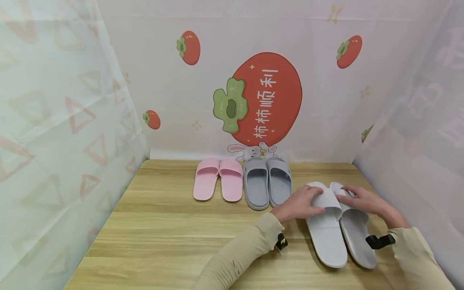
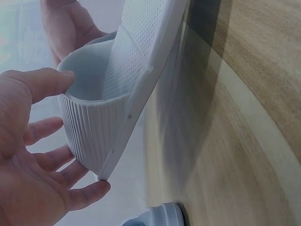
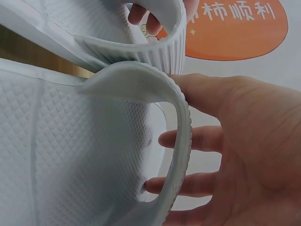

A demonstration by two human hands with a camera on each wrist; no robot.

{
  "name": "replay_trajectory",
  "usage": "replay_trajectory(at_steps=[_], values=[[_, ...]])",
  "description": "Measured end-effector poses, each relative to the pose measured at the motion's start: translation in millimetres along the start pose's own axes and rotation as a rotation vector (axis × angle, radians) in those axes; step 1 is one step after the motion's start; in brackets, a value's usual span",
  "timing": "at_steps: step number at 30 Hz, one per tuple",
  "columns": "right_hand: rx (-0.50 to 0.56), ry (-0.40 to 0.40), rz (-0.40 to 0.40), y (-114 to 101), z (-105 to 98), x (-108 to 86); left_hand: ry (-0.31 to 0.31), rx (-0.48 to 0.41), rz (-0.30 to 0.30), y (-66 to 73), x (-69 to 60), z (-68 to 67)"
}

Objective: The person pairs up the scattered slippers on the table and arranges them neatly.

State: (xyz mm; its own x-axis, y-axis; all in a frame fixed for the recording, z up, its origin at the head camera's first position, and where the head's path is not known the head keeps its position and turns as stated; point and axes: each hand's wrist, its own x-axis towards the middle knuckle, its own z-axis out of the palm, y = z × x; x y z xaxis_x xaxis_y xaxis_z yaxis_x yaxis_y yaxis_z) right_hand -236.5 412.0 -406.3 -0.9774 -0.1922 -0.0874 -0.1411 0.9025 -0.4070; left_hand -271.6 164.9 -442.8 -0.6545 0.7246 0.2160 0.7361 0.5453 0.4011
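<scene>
A pair of white slippers with ribbed straps is at the right of the table, one slipper under each hand. My left hand grips the left white slipper, its thumb at the strap's rear edge and its fingers along the strap's side and toe. In the left wrist view this slipper's toe end stands off the wood, tilted. My right hand holds the right white slipper by its strap; the thumb lies on top and two fingertips reach into the toe opening. The straps touch each other.
Pink slippers and grey slippers stand side by side at the back of the wooden table. Printed cloth walls enclose the back, left and right; the right wall is close to my right arm.
</scene>
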Motion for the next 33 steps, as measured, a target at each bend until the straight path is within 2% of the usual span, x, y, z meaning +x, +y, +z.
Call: replay_trajectory(at_steps=[6, 11, 21, 27, 33], values=[[-0.015, 0.002, 0.006, -3, -5, 1.7, 0.033, 0.009, 0.006, 0.7, 2.5, -1.1], [-0.029, -0.005, 0.024, -4, -7, 5.6, 0.026, 0.002, -0.007, -1.8, 6.0, -1.8], [-0.051, 0.024, 0.010, -6, -3, 17.9, 0.038, 0.021, 0.005, -18.1, 11.3, -1.5], [-0.050, 0.030, 0.029, -10, -5, 16.9, 0.042, 0.010, 0.030, -18.3, 11.3, -6.3], [-0.049, 0.037, 0.034, -7, -5, 19.9, 0.024, -0.017, 0.011, -19.4, 11.8, -8.1]])
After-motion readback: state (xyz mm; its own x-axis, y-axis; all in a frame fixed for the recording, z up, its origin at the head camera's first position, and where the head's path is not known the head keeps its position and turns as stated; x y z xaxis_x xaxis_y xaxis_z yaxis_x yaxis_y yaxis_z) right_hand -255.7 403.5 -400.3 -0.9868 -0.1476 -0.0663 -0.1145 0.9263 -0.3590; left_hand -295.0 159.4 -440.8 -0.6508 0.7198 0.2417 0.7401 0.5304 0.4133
